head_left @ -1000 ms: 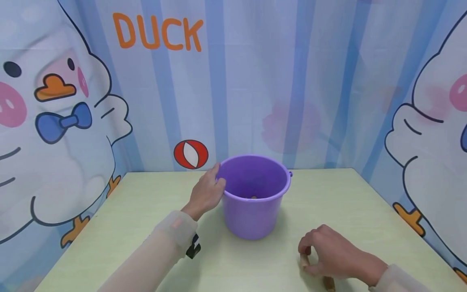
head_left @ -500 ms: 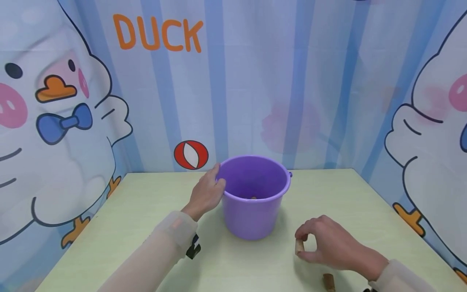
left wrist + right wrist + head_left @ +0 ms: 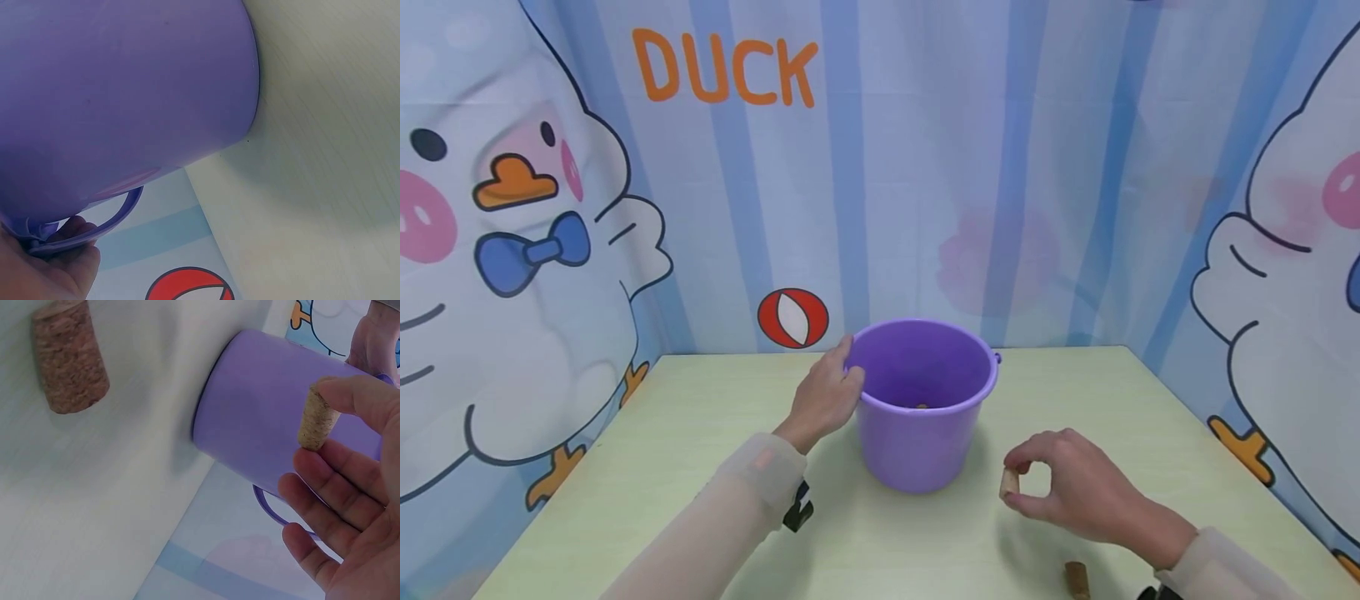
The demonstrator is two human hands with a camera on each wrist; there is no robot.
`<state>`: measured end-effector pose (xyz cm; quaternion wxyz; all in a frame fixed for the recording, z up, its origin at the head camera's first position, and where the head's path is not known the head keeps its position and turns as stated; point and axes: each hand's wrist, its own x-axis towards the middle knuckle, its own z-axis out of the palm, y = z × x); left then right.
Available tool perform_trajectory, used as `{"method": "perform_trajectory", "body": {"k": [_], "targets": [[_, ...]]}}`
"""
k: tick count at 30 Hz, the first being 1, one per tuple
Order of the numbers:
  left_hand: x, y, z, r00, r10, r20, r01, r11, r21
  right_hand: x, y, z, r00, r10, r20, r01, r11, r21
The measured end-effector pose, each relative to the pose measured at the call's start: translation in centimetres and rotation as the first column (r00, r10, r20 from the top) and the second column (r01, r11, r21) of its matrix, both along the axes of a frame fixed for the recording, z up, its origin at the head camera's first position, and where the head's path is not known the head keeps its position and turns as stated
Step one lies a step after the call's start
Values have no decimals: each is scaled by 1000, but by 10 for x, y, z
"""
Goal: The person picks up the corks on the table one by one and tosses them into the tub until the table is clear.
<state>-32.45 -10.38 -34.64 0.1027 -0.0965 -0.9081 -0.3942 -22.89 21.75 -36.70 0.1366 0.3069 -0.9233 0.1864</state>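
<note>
A purple bucket [image 3: 917, 446] stands upright on the table, and a small light-brown bit shows inside it. My left hand [image 3: 824, 396] grips its rim on the left side. In the left wrist view the fingers [image 3: 81, 262] lie by the rim and the bucket's handle [image 3: 115, 219]. To the right of the bucket, above the table, my right hand [image 3: 1086, 487] pinches a light cork stopper [image 3: 317, 419] between thumb and fingertips. Below that hand a darker brown cork stopper [image 3: 1077, 579] lies on the table, larger in the right wrist view.
The pale yellow-green table [image 3: 700, 467] ends at a striped blue curtain [image 3: 910, 167] behind the bucket. Printed duck figures [image 3: 535, 333] cover the curtain on both sides.
My right hand has lifted the light cork stopper off the table and moved slightly up and left with it. The darker cork stopper stays put. My left hand and the bucket have not moved.
</note>
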Motion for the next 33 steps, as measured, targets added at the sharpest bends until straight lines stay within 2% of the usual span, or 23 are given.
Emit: {"method": "perform_trajectory", "body": {"k": [5, 14, 33], "targets": [[1, 1, 0, 1000, 0, 9, 0, 1000, 9, -1, -1, 2, 998, 13, -60, -16, 999, -44], [2, 1, 1, 1000, 1, 9, -1, 1000, 4, -1, -4, 9, 993, -14, -115, -2, 990, -140], [1, 1, 0, 1000, 2, 6, -2, 1000, -3, -5, -9, 19, 969, -101, -226, 51, 975, -218]]}}
